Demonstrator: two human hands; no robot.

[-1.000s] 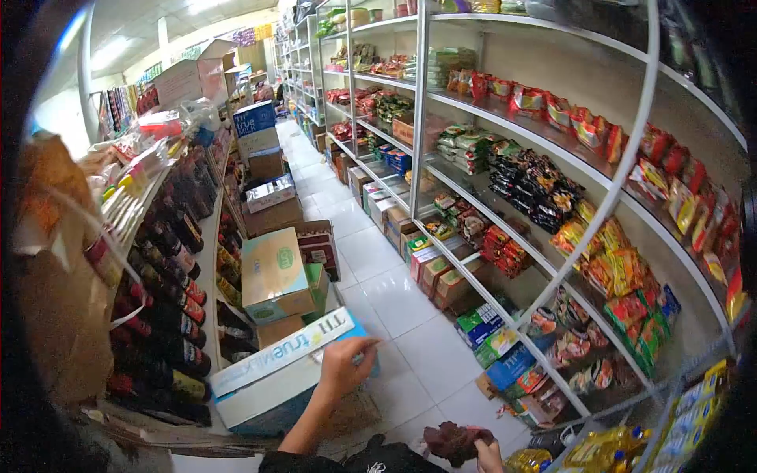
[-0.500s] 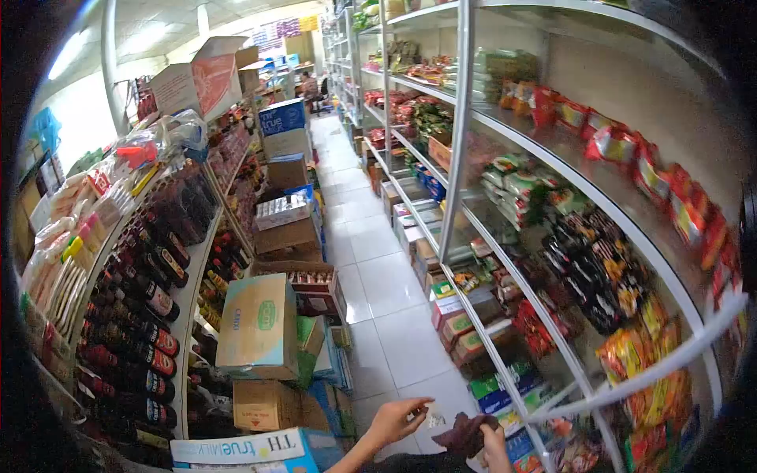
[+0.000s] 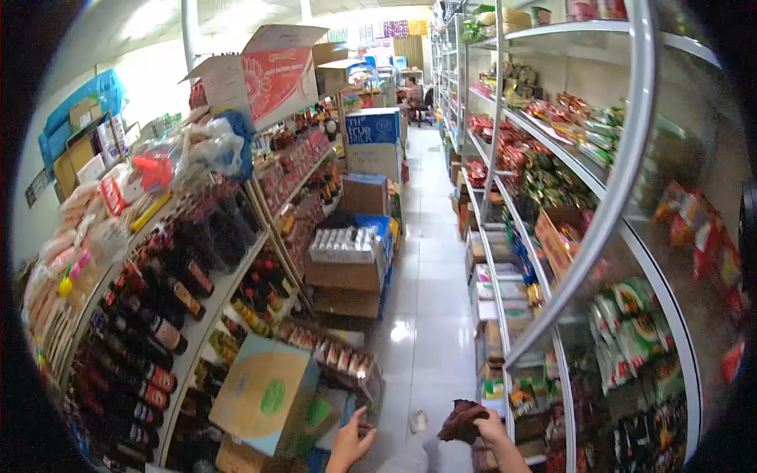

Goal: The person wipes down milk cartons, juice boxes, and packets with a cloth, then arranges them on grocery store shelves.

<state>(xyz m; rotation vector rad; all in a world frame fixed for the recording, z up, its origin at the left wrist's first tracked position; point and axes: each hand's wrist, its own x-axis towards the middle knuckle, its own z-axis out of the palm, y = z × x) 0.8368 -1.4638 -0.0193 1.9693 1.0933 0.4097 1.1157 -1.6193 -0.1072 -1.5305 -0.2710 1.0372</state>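
Fingers [image 3: 482,419] of our right hand [image 3: 487,428] pinch one crumpled, dark maroon cloth [image 3: 461,419], soft and bunched, at five o'clock low in view. Our left hand [image 3: 349,444] hangs loosely spread at six o'clock, beside one matte cardboard box [image 3: 264,394] with a green logo. Half a second ago that hand sat higher, nearer the cloth; the blue milk carton has gone.
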